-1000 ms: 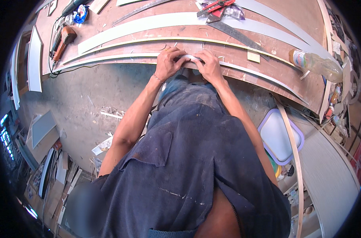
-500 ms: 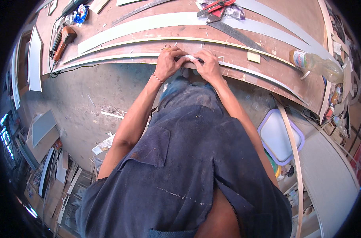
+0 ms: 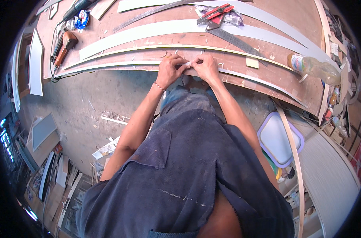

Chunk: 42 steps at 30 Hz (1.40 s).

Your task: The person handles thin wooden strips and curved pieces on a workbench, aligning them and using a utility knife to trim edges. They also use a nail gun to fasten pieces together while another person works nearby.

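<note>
Both hands meet over the bench's near edge, above a narrow white-topped strip [image 3: 263,84] that runs along that edge. My left hand [image 3: 170,71] is closed in a pinch, with a small white piece [image 3: 188,64] at its fingertips. Fingers of my right hand [image 3: 205,68] are curled together beside that piece; whether they also grip it, or what else they hold, is too small to make out. Behind the hands lies a long thin strip with a pale yellowish edge [image 3: 148,48]. A small pale yellow block [image 3: 252,62] rests against it on the right.
On the wooden bench [image 3: 121,41] lie wide white strips [image 3: 148,31], a metal square [image 3: 238,41], a red cutter knife [image 3: 216,14] and an orange-handled power tool [image 3: 65,47] with its cord. A plastic bottle [image 3: 315,68] lies at right. Below stands a purple-rimmed tray [image 3: 281,139]; offcuts [image 3: 107,148] litter the floor.
The white piece between my fingertips shows smaller than before. My right fingers have curled in more, and the hands sit slightly lower in the picture, as does the bench.
</note>
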{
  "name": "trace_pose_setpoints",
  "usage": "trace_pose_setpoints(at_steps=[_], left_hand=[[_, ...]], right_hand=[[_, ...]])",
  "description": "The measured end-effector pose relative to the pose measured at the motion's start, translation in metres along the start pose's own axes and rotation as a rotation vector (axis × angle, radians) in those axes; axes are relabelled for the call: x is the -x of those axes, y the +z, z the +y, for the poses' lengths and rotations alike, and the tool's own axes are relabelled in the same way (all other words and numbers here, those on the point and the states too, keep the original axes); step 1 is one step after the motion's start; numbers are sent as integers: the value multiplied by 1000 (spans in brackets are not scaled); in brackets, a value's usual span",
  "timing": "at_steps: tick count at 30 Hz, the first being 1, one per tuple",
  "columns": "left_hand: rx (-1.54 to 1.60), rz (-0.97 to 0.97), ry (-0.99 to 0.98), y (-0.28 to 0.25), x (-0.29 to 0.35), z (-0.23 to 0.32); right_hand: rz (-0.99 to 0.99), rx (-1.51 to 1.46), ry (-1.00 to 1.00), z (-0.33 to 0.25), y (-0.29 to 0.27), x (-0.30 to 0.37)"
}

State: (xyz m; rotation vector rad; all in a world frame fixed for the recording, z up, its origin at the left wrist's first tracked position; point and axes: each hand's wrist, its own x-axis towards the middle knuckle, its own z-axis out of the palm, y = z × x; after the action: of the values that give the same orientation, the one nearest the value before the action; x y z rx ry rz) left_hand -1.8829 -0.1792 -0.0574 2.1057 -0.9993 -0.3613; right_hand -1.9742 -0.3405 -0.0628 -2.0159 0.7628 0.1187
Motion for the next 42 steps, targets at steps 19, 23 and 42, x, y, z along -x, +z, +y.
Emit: trace_pose_setpoints(at_steps=[19,23,42], left_hand=[[3,28,124,0,-2,0],[-40,9,120,2,1,-7],[45,104,122,9,3,-8]], right_hand=[[169,-160,-275,24,-11,6],[131,14,-476,24,-14,21],[256,105,-575,24,0,24]])
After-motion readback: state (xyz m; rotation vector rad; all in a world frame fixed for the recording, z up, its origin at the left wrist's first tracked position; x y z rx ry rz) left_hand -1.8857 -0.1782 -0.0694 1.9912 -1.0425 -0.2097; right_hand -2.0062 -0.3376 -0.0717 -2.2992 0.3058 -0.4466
